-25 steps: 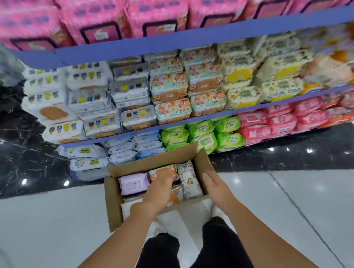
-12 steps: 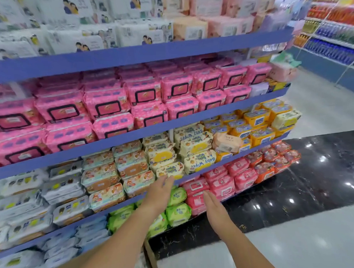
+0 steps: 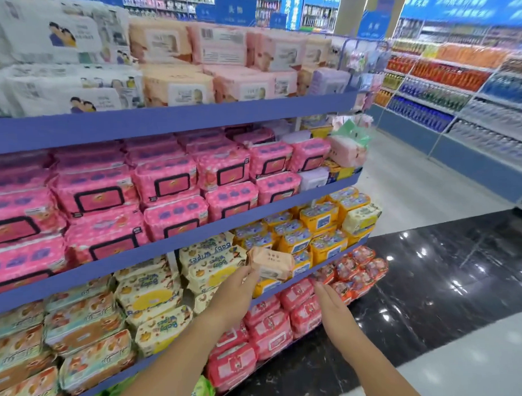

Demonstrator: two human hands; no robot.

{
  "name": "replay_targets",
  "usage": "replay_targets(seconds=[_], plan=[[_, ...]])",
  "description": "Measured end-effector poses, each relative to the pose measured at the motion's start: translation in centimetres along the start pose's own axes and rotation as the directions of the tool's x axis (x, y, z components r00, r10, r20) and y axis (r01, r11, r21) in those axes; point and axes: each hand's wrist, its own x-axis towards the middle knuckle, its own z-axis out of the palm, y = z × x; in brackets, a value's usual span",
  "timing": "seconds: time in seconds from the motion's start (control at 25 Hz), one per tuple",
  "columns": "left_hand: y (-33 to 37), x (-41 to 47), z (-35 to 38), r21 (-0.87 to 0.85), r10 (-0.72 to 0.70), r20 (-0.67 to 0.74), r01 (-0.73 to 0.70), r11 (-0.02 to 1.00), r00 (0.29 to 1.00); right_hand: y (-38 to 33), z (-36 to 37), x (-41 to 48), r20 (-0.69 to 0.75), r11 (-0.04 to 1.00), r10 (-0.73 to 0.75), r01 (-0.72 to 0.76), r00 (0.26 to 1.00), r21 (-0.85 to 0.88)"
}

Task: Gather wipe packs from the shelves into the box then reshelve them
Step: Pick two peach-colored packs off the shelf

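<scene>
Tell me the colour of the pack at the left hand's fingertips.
The pack by the left hand is pale peach; head view.

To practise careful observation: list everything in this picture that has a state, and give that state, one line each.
shelves, stocked with stacked packs.
peach wipe pack, tilted, lying at the front of one of the shelves.
left hand, fingertips touch the peach wipe pack's lower left corner; grip unclear.
right hand, open, fingers straight, holds nothing.

Bottled drinks line the far aisle beyond a glossy black floor strip.
</scene>
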Motion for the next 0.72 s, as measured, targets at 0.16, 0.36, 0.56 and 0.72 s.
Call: replay_targets(seconds=[0.16,0.36,0.56,0.72], plan=[[-0.2,11.3,2.1,0.033,-0.065,0.003,0.065,0.997,0.998,-1.0,-4.3,9.0,-0.05,0.998,0.058,-0.058,0.997,-0.004],[1.5,21.7,7.2,0.17,-0.18,0.104,0.161,0.972,0.978,-0.3,-7.7,20.4,-0.036,0.991,0.131,-0.131,0.991,-0.007],[-1.8,28.5,6.5,0.292,-0.362,0.031,0.338,0.895,0.932,2.3,-7.1,29.9,0.126,0.979,0.197,-0.188,0.972,-0.084],[-4.7,33.0,5.2,0.259,-0.467,-0.126,0.483,0.836,0.875,4.5,-6.0,37.0,0.303,0.958,0.198,-0.118,0.932,-0.262]])
